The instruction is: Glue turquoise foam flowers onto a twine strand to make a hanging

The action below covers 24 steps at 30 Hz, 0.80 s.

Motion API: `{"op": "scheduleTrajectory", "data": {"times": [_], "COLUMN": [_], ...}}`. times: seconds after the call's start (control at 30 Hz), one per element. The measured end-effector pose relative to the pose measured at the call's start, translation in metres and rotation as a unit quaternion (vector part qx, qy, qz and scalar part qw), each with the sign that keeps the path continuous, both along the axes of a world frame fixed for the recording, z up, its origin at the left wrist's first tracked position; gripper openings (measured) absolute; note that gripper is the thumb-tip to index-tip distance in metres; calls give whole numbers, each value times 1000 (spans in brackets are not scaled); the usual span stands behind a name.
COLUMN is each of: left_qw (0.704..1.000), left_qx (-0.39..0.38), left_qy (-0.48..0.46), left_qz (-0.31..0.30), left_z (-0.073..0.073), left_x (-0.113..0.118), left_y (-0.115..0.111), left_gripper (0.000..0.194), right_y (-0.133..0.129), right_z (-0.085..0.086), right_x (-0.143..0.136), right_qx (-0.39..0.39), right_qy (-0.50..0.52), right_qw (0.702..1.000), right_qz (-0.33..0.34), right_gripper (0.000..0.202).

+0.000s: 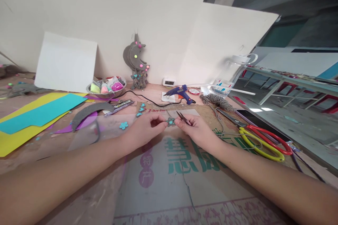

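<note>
Between my two hands is a small grey flower piece (171, 122) with a turquoise centre. My left hand (145, 128) pinches its left edge between thumb and finger. On the right side, my right hand (198, 128) pinches the same piece and also holds small dark scissors (183, 117), their tips pointing up and left. Beneath both hands lies a printed cardboard sheet (158, 197) with green and purple characters. A turquoise flower (123, 125) rests left of my left hand, and several small turquoise pieces (141, 109) lie just behind it.
Behind my hands are a blue glue gun (182, 94), a bowl (105, 95) of coloured clay and a grey moon ornament (135, 56). Large red-yellow scissors (264, 140), grey yarn (218, 102), a phone (264, 124) and a clear jug (232, 72) are at right; coloured sheets (39, 112) lie left.
</note>
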<state>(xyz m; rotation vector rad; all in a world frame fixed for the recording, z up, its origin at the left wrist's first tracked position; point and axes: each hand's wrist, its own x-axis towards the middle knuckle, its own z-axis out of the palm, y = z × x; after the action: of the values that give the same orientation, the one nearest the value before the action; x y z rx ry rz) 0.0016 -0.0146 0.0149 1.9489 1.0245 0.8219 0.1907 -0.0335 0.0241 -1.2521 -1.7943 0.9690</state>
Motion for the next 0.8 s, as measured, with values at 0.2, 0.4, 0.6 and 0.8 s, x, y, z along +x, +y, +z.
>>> {"op": "scheduleTrajectory", "data": {"times": [0.2, 0.4, 0.6, 0.8], "left_qw": [1000, 1000, 999, 1000], "left_qx": [-4, 8, 30, 24], "left_qy": [-3, 4, -22, 12], "left_qz": [18, 3, -11, 4], "left_z": [0, 2, 2, -2], "left_x": [-1, 0, 1, 1], "left_y": [1, -1, 0, 1], "left_gripper": [23, 24, 26, 20], "right_y": [1, 1, -1, 0], "right_z": [-1, 1, 2, 2], "right_x": [-2, -3, -5, -3], "right_qx": [-16, -15, -24, -14], "right_qy": [21, -9, -15, -7], "right_qw": [1000, 1000, 1000, 1000], "right_qz": [-1, -22, -4, 4], "right_gripper": [20, 22, 24, 22]}}
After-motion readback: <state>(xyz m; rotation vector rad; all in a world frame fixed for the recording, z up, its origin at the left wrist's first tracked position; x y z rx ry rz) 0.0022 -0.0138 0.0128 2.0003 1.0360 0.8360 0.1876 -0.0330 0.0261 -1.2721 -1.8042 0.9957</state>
